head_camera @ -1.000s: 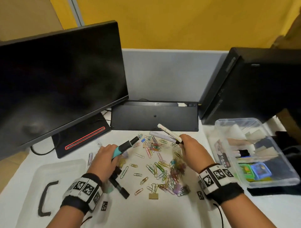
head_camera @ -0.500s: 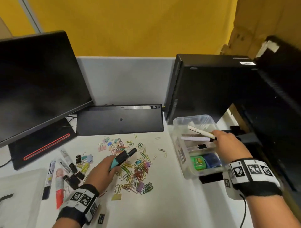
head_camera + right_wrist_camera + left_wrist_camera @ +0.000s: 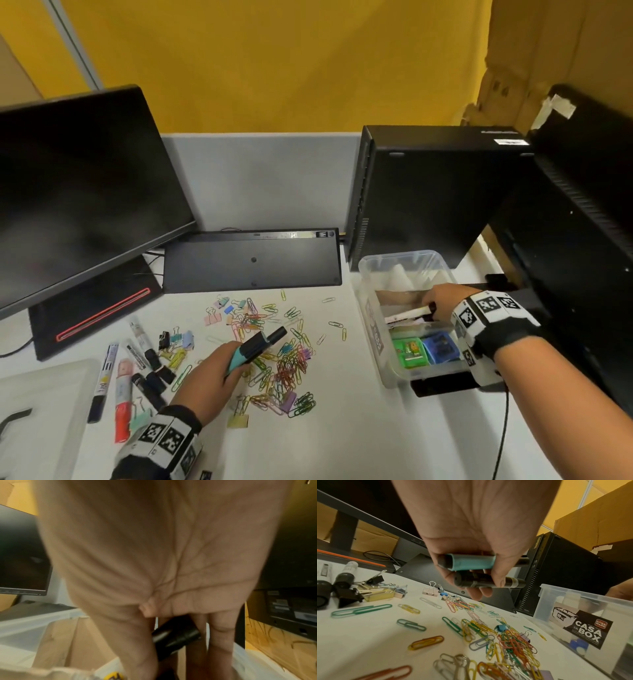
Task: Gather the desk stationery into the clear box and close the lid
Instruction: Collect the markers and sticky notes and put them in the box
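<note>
Both hands are busy. Right hand (image 3: pixel 442 303) is down inside the clear box (image 3: pixel 371 274), fingers pinching a white marker (image 3: pixel 407 313) by its black cap end. Left hand (image 3: pixel 212 373) hovers over the pile of paper clips (image 3: pixel 284 363), curled round two markers at once: a teal one (image 3: pixel 471 563) on top and a black one (image 3: pixel 488 583) under it.

What worries me most is the box. It is already crowded with cardboard pieces, a green eraser (image 3: pixel 409 351) and a blue one (image 3: pixel 440 347), so if I let the white marker go while it lies propped on that clutter, it could sit high and stop the lid from seating later. The box is also near the right edge of the desk (image 3: pixel 342 428), so a hard push inside could shove it outward. On the left, two round barrels in one grip can roll against each other; I judge the lower black one could slip out and scatter the clips.

The white marker lies nearly flat, its long axis across the box, capped end toward my right hand and the other end toward the box's left wall. The teal marker's long axis runs up and to the right in the head view, its dark tip aimed toward the box.
</note>
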`<state>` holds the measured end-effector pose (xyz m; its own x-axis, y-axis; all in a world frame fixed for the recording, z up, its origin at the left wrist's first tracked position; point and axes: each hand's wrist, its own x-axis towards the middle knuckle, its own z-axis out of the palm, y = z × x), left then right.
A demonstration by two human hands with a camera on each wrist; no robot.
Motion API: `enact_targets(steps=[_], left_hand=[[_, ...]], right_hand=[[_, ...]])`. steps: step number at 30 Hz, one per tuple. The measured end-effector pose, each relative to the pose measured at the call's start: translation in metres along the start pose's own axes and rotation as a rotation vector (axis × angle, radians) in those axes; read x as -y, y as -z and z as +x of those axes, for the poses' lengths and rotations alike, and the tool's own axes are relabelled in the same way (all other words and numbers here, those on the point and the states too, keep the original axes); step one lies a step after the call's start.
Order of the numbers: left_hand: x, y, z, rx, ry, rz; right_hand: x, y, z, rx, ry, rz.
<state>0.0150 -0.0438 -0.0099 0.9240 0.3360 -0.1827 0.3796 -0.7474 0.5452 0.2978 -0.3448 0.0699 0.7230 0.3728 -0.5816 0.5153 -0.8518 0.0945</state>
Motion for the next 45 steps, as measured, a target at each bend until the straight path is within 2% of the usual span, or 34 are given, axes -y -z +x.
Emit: enact_targets(steps=[4,9,12,15,19,24,29,32,39,42,45], left_hand=[[-0.001,-0.001,-0.003,0.008,0.006,0.0],[-0.01,-0.003,-0.003,0.031,0.035,-0.01],[-0.021,-0.007,0.0,0.032,0.032,-0.031],[-0.053,-0.009,0.005,0.026,-0.039,-0.046],[-0.119,-0.013,0.025,-0.025,-0.202,-0.011],[-0.2,-0.038,0.068,-0.081,-0.42,0.234],[-0.247,-0.061,0.104,0.069,-0.535,0.556],[-0.258,-0.072,0.121,0.148,-0.544,0.628],[-0.261,-0.082,0.14,0.289,-0.445,0.361],[-0.25,-0.074,0.128,0.245,-0.487,0.247],[-0.225,-0.06,0.102,0.115,-0.544,0.103]], right_hand=[[-0.005,-0.004,0.001,-0.063,-0.012,0.162],[-0.016,-0.023,-0.018,-0.413,-0.066,0.433],[-0.018,-0.055,-0.03,-0.564,-0.152,0.457],[-0.011,-0.09,-0.035,-0.643,-0.287,0.515],[0.001,-0.111,-0.034,-0.724,-0.354,0.575],[0.0,-0.114,-0.034,-0.722,-0.355,0.575],[0.002,-0.113,-0.037,-0.719,-0.367,0.554],[0.003,-0.111,-0.038,-0.71,-0.372,0.547],[0.005,-0.109,-0.042,-0.689,-0.376,0.542],[0.005,-0.109,-0.043,-0.684,-0.37,0.538],[0.005,-0.11,-0.043,-0.679,-0.364,0.517]])
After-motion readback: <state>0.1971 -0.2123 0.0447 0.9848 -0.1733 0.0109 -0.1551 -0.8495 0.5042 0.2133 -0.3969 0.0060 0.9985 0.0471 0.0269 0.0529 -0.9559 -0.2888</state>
